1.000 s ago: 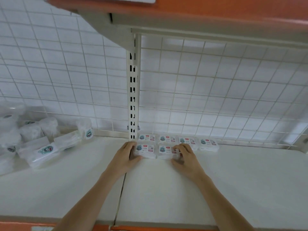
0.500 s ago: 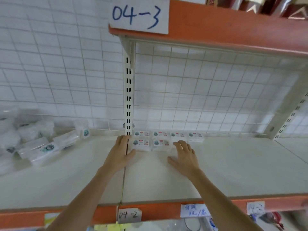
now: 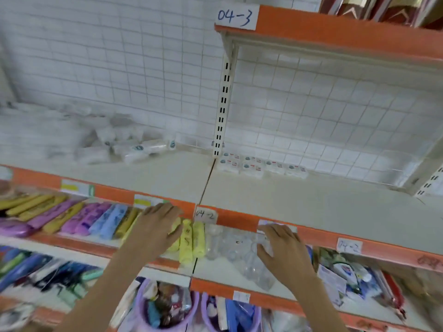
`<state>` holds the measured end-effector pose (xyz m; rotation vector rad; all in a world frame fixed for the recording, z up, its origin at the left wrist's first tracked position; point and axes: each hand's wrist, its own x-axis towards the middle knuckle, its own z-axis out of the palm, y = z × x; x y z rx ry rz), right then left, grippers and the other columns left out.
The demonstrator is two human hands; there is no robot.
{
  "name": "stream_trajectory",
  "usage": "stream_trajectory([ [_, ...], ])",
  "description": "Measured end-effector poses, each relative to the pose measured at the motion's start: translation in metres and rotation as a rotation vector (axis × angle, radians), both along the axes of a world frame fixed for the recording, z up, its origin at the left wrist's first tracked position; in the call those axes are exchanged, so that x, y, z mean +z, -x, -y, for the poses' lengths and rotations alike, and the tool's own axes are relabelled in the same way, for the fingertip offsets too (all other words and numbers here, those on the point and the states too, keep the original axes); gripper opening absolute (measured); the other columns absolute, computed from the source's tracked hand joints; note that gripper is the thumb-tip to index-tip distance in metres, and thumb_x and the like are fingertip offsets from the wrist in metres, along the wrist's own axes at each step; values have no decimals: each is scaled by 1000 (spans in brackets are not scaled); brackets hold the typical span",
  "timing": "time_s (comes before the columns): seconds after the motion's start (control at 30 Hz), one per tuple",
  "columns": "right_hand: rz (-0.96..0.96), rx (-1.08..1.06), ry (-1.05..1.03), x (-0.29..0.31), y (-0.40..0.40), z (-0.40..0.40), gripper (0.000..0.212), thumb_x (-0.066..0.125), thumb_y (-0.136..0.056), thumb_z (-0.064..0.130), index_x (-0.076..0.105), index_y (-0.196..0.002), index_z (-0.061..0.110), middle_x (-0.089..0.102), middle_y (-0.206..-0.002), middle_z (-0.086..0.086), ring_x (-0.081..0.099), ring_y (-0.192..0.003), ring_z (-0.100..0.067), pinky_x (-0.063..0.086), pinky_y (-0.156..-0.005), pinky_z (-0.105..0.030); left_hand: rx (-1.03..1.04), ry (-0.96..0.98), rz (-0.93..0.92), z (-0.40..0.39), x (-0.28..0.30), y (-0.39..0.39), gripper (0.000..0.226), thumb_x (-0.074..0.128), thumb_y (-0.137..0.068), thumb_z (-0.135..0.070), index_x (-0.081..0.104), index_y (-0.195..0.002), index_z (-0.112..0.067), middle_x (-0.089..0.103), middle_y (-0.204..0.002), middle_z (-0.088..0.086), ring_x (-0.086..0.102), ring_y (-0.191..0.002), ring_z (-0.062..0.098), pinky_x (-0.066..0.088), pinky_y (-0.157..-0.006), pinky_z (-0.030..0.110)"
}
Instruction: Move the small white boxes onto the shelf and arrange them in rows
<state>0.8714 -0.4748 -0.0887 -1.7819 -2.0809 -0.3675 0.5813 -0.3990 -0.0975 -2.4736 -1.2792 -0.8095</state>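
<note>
On orange shelf edge (image 3: 230, 219): handwritten labels "04-2" (image 3: 205, 214), "04-3" (image 3: 234, 16).

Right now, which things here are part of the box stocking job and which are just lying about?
Job: small white boxes, shelf, left hand, right hand.

Lying about: plastic-wrapped packs, yellow tubes, clear bottles, purple buckets.

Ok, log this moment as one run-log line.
left hand: open, empty | right hand: open, empty | small white cardboard boxes: two rows at rear of cream metal shelf | both hands off boxes
</note>
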Motion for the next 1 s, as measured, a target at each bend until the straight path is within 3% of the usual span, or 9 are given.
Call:
stream_trajectory([
  [0.13,-21,87,107,-39,27,51,35,72,-60,29,66,-94,20,68,-89,4,67,-77,-19,56,-58,-33,116,113,3,84,-29,40,30,43,-79,-34,61,-94,-15,64,-83,1,65,-69,21,51,-58,28],
  [0.3,-5,188,272,-61,74,79,50,87,-49,29,67,-94,22,68,-86,7,66,-72,-15,53,-55,-26,330,237,-16,157,-45,100,34,43,-77,-39,66,-90,-17,66,-82,-2,66,-68,18,51,-56,25],
  [0.4,-27,285,290,-60,112,76,42,82,-58,28,66,-96,19,68,-88,5,66,-73,-18,53,-55,-28,505,264,-22,188,-44,137,24,65,-71,-32,69,-89,-17,68,-84,-3,68,-72,17,53,-58,28],
  [0.47,-41,354,297,-57,143,69,35,75,-68,28,66,-99,17,69,-92,1,67,-79,-21,54,-60,-32,562,315,34,202,-45,163,30,76,-66,-23,68,-93,-14,68,-87,0,68,-76,21,53,-62,33],
  [0.63,-41,521,311,-44,231,44,41,60,-86,30,55,-124,16,59,-122,0,53,-111,-24,45,-87,-36,711,326,57,217,-40,233,31,63,-72,-28,67,-99,-14,68,-94,4,66,-85,25,52,-70,37],
  [0.8,-80,622,302,-36,327,9,45,51,-90,37,45,-132,20,52,-130,3,44,-121,-19,39,-93,-33,798,344,46,206,-38,310,33,58,-73,-31,66,-100,-14,68,-94,4,65,-86,26,52,-70,37],
  [1.0,-144,613,283,-17,431,-40,43,52,-90,34,50,-129,18,54,-128,3,46,-120,-19,39,-95,-33,758,324,93,155,-21,400,32,72,-75,-21,65,-105,-12,67,-98,6,64,-90,27,51,-74,38],
])
